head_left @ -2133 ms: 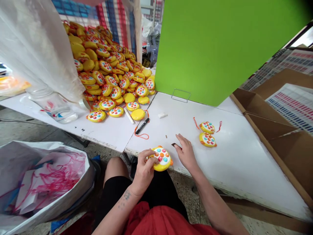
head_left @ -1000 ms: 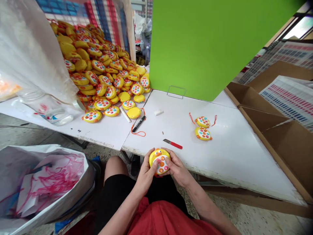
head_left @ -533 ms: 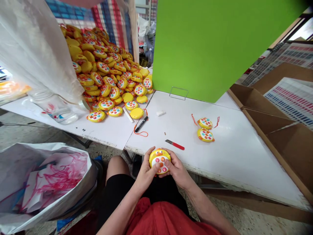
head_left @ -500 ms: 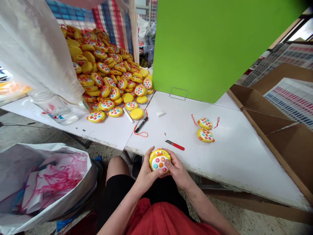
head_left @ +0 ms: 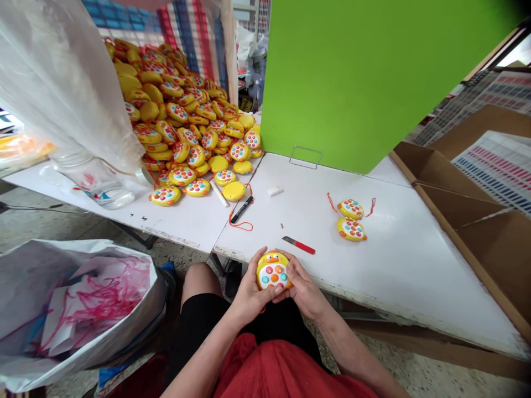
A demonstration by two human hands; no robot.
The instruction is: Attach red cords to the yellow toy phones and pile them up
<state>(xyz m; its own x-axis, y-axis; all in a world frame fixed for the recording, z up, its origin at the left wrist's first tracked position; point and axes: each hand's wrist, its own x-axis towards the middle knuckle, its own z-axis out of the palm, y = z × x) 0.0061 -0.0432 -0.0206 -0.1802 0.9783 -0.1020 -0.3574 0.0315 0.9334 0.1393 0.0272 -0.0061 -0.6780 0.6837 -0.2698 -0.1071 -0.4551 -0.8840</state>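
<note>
duck toy [head_left: 272, 271] sits cupped between my left hand [head_left: 249, 290] and right hand [head_left: 305, 287], both curled around it, just off the table [head_left: 394, 265] edge; i'd hold it face-up, thumbs light on its buttons.

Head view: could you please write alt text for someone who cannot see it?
The left hand and right hand hold a yellow duck toy at the near edge of a white table. A red-handled blade lies just beyond; two toys sit further right, a heap far left.
</note>
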